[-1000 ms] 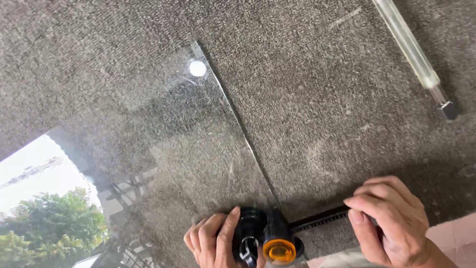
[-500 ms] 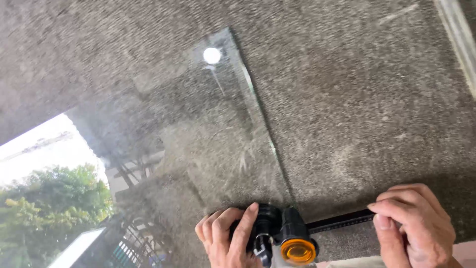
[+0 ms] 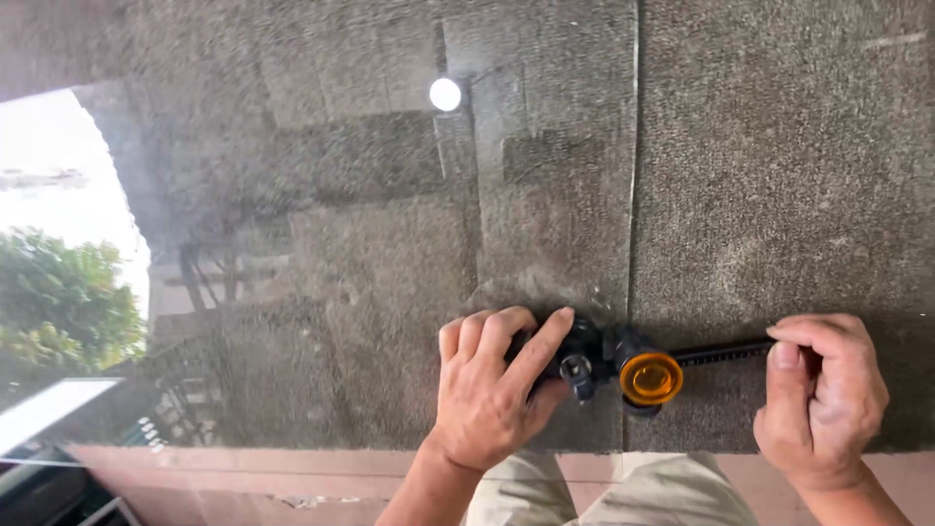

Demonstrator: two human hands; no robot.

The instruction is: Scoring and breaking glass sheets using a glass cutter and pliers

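A black glass cutter (image 3: 594,358) with an orange knob (image 3: 651,378) sat at the near right edge of a glass sheet (image 3: 390,292), which lay flat on the grey carpeted worktop (image 3: 779,195). The left hand (image 3: 492,385) was curled closed around the cutter's black head, fingers over its top. The right hand (image 3: 823,394) pinched the cutter's black toothed bar (image 3: 726,353), just right of the knob. No containers showed.

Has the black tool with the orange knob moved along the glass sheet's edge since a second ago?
Cannot tell: the camera swung. The tool sits at the glass sheet's near right edge throughout.
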